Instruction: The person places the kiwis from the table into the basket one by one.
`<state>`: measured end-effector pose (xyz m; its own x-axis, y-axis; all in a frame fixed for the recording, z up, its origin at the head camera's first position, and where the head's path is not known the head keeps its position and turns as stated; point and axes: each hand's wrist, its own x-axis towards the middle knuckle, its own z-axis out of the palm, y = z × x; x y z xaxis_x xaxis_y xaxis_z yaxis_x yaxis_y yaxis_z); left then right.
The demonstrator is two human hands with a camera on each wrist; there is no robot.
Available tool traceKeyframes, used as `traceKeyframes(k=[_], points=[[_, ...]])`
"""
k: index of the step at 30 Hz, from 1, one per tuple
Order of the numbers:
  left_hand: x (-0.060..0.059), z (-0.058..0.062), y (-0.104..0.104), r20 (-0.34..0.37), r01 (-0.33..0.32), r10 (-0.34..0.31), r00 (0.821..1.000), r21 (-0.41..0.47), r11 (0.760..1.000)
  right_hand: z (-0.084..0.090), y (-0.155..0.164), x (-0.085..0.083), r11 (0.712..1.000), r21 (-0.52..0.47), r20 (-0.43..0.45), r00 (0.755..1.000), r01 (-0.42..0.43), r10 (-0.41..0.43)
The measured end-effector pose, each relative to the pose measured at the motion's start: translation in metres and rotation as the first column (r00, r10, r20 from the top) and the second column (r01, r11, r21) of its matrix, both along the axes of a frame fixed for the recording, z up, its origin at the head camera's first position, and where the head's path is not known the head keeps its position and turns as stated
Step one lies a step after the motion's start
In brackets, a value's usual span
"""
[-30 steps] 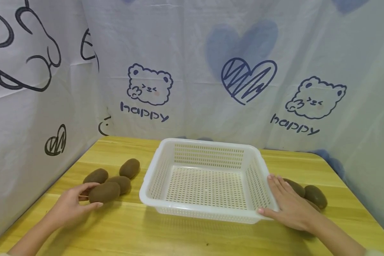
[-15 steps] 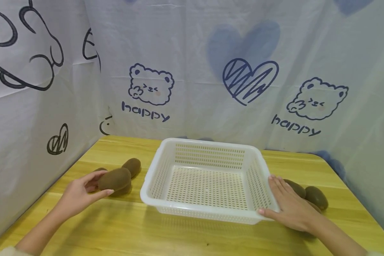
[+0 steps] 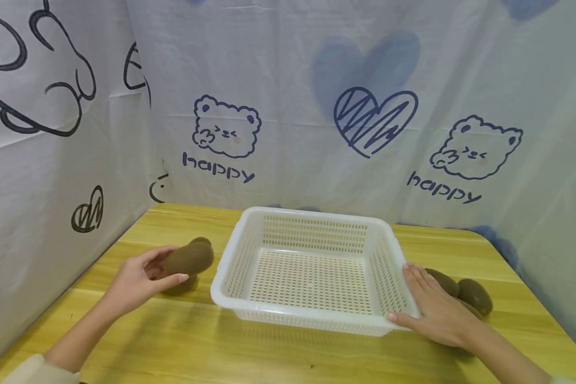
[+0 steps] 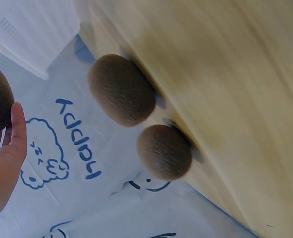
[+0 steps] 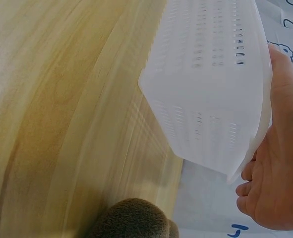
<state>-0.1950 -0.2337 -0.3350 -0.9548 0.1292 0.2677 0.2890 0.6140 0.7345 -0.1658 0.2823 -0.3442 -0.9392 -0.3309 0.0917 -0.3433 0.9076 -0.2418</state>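
Kiwi (image 3: pixel 188 258) lifted off the worktop (image 3: pixel 173 341) near its left edge, pinched in the left hand (image 3: pixel 136 277) beside the white basket (image 3: pixel 312 314). Right hand (image 3: pixel 437 312) flat against the basket's right wall, fingers straight. Shallow fingertip hold: likely to slip, knocking loose kiwis (image 4: pixel 121 89) towards the edge.

kiwi (image 5: pixel 131 218) cut off by right wrist frame's bottom edge, kiwis (image 3: pixel 192 241) partly hidden behind held kiwi (image 3: pixel 188 258)

Head view: high, looking forward and down over the table (image 3: pixel 288 352). Left wrist view: close, low, tilted along the tabletop. Right wrist view: close beside the basket (image 5: pixel 210 84), which it shares with the head view (image 3: pixel 312 266).
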Motion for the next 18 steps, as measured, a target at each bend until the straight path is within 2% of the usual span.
traceKeyframes(k=[7,13,18], points=[[-0.003,0.007,0.016,-0.005,0.032,-0.032,0.999,0.054,0.998,0.001,0.0,-0.001,1.0,-0.002,-0.006,1.0,-0.001,0.001],[-0.006,0.007,0.031,-0.039,0.033,-0.033,0.999,0.017,0.999,0.002,-0.001,-0.002,1.0,-0.016,0.02,1.0,0.0,0.0],[-0.009,0.008,0.045,-0.07,0.085,-0.082,0.994,0.048,0.995,0.003,0.0,-0.001,1.0,-0.023,0.037,0.999,-0.005,0.006]])
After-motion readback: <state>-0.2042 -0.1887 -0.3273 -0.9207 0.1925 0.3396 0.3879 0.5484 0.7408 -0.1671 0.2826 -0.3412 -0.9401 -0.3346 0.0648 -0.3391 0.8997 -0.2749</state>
